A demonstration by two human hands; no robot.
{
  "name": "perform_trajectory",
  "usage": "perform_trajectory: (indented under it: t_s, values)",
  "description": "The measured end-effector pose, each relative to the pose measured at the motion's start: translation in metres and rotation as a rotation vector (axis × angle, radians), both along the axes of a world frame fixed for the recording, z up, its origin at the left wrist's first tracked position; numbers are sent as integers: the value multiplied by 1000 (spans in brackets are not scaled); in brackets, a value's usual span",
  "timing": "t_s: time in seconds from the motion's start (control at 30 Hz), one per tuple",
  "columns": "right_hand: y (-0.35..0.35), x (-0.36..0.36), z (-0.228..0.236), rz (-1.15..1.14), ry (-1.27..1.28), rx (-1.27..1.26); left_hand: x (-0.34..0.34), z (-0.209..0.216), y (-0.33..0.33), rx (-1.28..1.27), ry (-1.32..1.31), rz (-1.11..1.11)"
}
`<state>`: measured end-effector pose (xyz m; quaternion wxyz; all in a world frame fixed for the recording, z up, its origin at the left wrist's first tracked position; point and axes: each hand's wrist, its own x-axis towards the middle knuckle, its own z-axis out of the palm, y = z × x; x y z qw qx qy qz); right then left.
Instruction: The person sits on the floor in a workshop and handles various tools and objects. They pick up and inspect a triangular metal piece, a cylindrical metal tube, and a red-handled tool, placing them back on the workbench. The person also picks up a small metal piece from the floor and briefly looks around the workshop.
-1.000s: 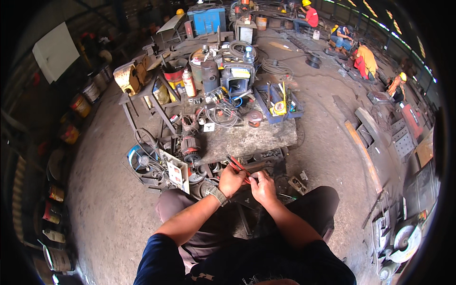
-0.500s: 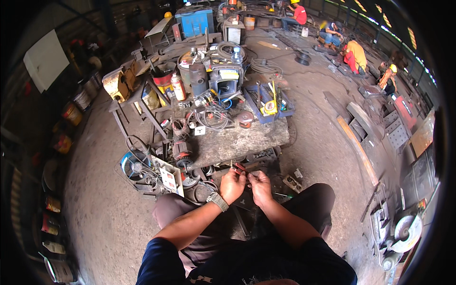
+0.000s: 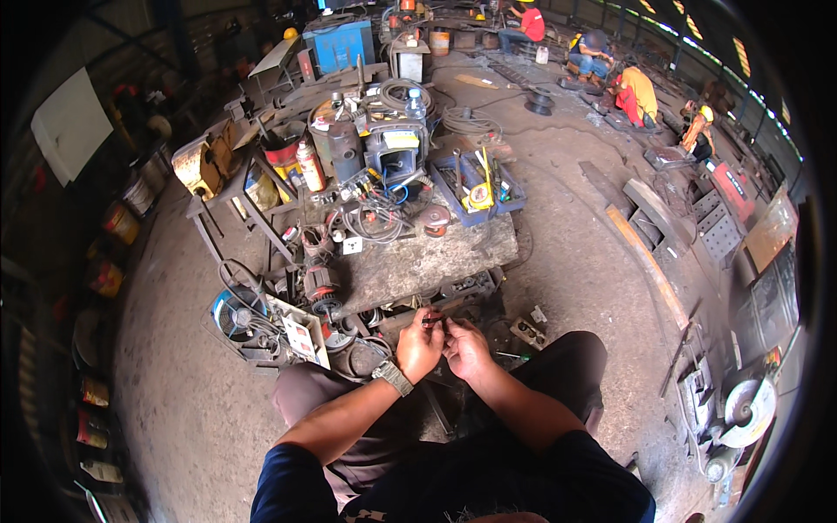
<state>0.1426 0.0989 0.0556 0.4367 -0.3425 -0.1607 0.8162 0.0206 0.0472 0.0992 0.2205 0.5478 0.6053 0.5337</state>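
Observation:
Close together in front of my knees, both hands are closed at the near edge of the worn workbench (image 3: 436,270). My left hand (image 3: 418,350), with a watch on its wrist, grips a small red and dark piece (image 3: 431,320) whose kind I cannot make out. Fingers of my right hand (image 3: 468,350) are pinched just beside that piece; whatever they hold is hidden. On the bench lie a motor armature (image 3: 321,281), a grinding disc (image 3: 434,220), tangled cables (image 3: 379,218) and a blue tool tray (image 3: 488,205) with a yellow tape measure (image 3: 480,196).
A spray can (image 3: 310,166) and a water bottle (image 3: 415,105) stand farther back. Left of my knee is a blue fan (image 3: 234,312); at the right, a cut-off saw (image 3: 748,411) and a long metal bar (image 3: 647,266). Several people (image 3: 636,96) work at the far right.
The red piece has turned in my left fingers and shows less red. My right hand has shifted slightly left and down. The whole view has moved a little.

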Motion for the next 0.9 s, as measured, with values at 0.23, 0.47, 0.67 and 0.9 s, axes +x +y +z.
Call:
perform_trajectory:
  t_s: [0.23,0.47,0.67,0.9]
  values:
    - [1,-3,-5,36,-239,215,-12,-16,5,-93,-67,-31]
    - [8,-5,-23,55,-544,486,-13,-14,4,-63,72,30]
    - [7,-1,-15,-21,-971,894,-10,4,-1,-44,149,-5]
    - [3,6,-30,125,-450,369,-6,1,-11,-38,231,-67]
